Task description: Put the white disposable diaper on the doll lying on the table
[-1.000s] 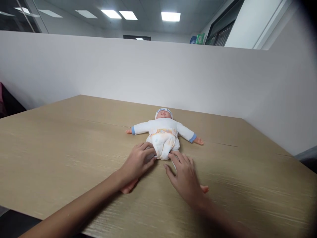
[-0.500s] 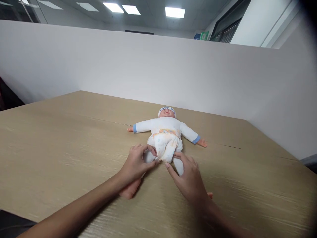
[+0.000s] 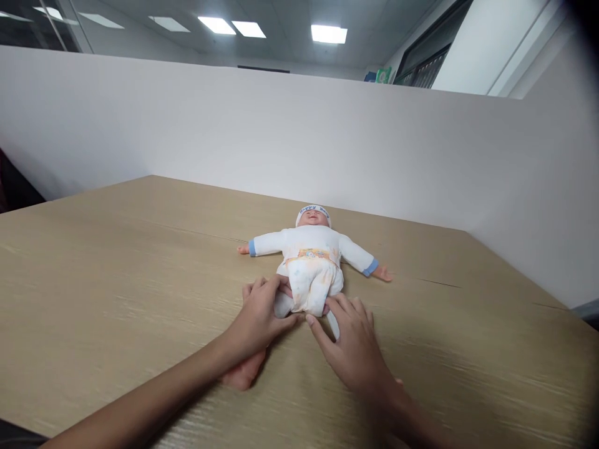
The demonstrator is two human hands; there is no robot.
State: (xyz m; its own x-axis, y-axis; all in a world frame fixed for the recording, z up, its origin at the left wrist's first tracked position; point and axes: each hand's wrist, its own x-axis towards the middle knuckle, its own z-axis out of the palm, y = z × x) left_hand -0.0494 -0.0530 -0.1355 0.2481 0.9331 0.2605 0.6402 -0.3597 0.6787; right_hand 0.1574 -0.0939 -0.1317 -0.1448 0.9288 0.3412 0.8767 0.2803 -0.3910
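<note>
Right now your left hand [image 3: 259,318] is closed around one leg of the doll [image 3: 311,249], thumb and fingers pinching it just beside the diaper [image 3: 311,287]. Your right hand [image 3: 355,349] lies open and flat over the other leg, fingers slightly spread, its fingertips touching the diaper's lower edge. The two hands sit close together but apart, with a narrow gap between them. The doll lies on its back at 12 o'clock from your hands, near the middle of the table [image 3: 116,268], head toward 12, sleeves stretched to 9 and 3. One bare foot shows under your left wrist at 6. A white wall [image 3: 187,131] stands along the table's far edge.
</note>
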